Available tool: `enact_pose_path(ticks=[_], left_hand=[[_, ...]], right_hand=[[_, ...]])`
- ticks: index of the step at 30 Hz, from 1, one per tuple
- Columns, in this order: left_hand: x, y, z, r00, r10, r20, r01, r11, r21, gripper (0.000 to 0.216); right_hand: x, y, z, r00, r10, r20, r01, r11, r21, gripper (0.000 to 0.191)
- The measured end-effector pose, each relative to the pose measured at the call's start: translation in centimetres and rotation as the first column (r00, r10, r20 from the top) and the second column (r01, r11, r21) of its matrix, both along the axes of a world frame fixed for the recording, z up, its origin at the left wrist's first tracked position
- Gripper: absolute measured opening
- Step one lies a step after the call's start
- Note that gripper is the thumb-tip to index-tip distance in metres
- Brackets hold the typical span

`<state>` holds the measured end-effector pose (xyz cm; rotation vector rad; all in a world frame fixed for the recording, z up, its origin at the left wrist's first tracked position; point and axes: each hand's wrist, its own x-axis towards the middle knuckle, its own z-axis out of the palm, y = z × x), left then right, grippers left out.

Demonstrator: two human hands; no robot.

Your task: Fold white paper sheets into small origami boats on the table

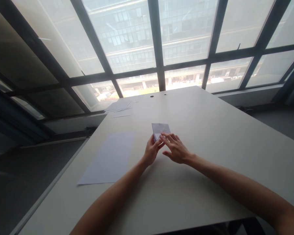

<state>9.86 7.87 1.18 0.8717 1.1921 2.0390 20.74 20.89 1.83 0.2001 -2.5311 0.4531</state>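
A small folded piece of white paper [160, 129] lies on the white table [210, 137], near its middle. My left hand [152, 150] pinches the paper's near left edge with curled fingers. My right hand [175, 148] rests beside it, its fingers stretched flat and pressing down on the paper's near corner. Both forearms reach in from the bottom of the view.
A flat white sheet [110, 158] lies on the table to the left of my hands. Several more sheets [121, 107] are spread at the far left corner. Two small round holes [152, 96] sit near the far edge. Large windows stand behind the table.
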Motion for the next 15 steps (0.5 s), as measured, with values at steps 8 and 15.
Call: enact_pose_path(ticks=[8,15], left_hand=[[-1.3,-0.2,-0.3,0.97,0.03,0.242,-0.016,0.998,-0.059,0.035],[-1.9,-0.2,-0.9,0.97,-0.063,0.235,0.12,0.964,-0.237,0.035]], right_hand=[[-1.5,2.6,-1.3,0.938,-0.261,-0.226,0.098,0.829,-0.55,0.052],[-2.3,4.9,-2.4,0.997,0.004,0.08,0.076,0.259,-0.963,0.047]])
